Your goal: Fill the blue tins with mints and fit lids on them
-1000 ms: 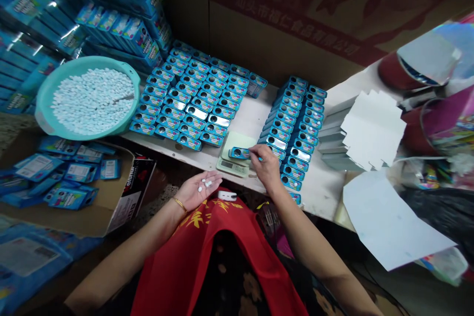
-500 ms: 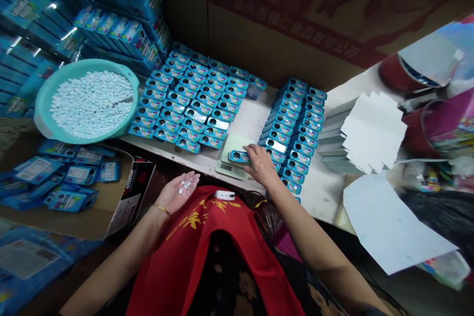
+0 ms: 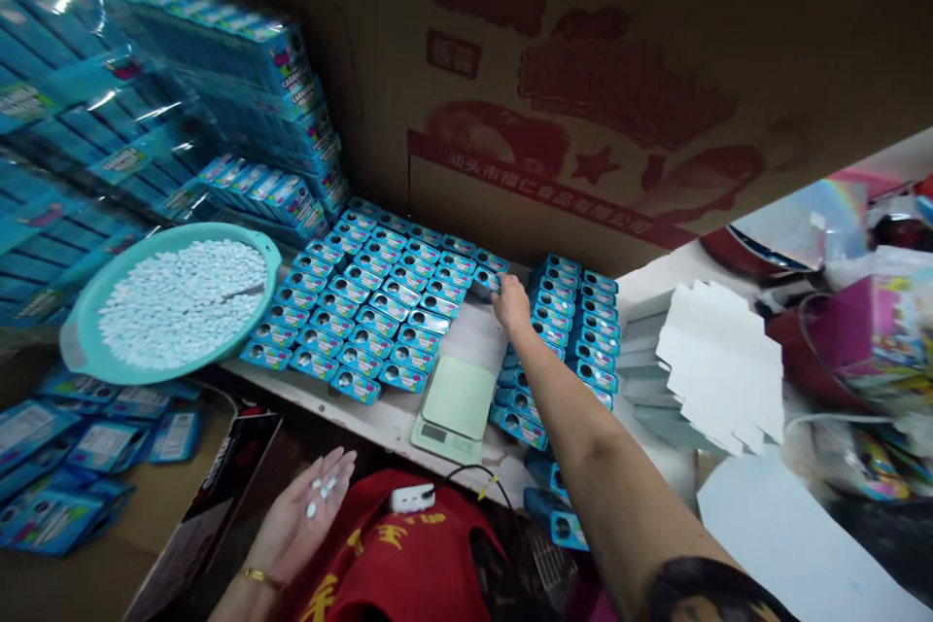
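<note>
My left hand [image 3: 306, 510], palm up with its fingers stretched out, holds several small white candies [image 3: 319, 496] in its hollow. It is in front of the bench, over my red apron [image 3: 397, 544]. My right hand [image 3: 512, 306] reaches to the back of the bench. Its fingers are closed on a small blue candy box [image 3: 484, 282] at the right end of a back row; the hand partly hides that box. Rows of like blue boxes [image 3: 379, 296] stand to its left. Nearer to me lies a pale green scale [image 3: 456, 408] with nothing on its plate.
A turquoise basin [image 3: 80, 335] of white candies stands at the left, above a carton of flat blue packs [image 3: 109, 447]. More blue boxes [image 3: 558, 306] stand at the right, beside stacked white card [image 3: 718, 360]. A large brown carton [image 3: 379, 117] walls off the back.
My right hand has moved from the scale to the back of the bench with a blue box, leaving the scale bare. The view has shifted upward. My left hand still carries the candies.
</note>
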### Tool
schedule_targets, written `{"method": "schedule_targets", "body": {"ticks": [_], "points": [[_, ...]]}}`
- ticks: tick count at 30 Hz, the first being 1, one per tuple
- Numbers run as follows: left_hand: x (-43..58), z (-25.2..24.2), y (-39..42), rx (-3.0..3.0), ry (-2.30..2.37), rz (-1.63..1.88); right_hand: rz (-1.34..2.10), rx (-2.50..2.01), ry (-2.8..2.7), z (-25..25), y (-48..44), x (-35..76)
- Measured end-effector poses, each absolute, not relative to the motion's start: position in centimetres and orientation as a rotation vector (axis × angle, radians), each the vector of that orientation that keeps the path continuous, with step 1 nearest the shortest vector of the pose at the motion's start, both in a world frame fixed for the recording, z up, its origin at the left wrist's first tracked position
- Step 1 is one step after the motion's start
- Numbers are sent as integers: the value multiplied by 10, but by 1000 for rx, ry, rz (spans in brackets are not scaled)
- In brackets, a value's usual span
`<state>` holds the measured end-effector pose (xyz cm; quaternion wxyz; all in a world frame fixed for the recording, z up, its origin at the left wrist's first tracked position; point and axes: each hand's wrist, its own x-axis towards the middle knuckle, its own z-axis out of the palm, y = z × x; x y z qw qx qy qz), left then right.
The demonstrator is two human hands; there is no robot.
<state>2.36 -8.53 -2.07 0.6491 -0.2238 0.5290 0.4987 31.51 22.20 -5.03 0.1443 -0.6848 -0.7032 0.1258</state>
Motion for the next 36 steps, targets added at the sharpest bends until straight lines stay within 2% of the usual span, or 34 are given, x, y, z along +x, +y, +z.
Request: {"method": "schedule_targets", "body": {"ticks": [3, 6, 9, 13, 17, 21, 24, 32, 36], "points": [[26, -19, -86, -519, 1213, 1103, 321, -1895, -1949, -45, 207, 326], [26, -20, -84, -517, 1202, 1045, 217, -1760, -2011, -25, 144, 354], [26, -23, -79, -489, 1191, 995, 326, -1667, -2307, -6, 61, 374], [31, -23, -67, -427, 1149, 929, 303, -1804, -2576, -12, -10, 366], [37, -19, -60, -373, 1091, 897, 138, -1984, -2567, -17, -25, 354], [43, -13, -64, -345, 1062, 865, 81, -1868, -2565, 11, -29, 345], [51, -7, -65, -336, 1017, 854, 158, -1688, -2640, 26, -22, 327], [68, -3, -67, -274, 911, 879, 275, -1529, -2722, 16, -9, 259], [75, -6, -74, -346, 1001, 906, 588, -1157, -2720, 21, -45, 218]]}}
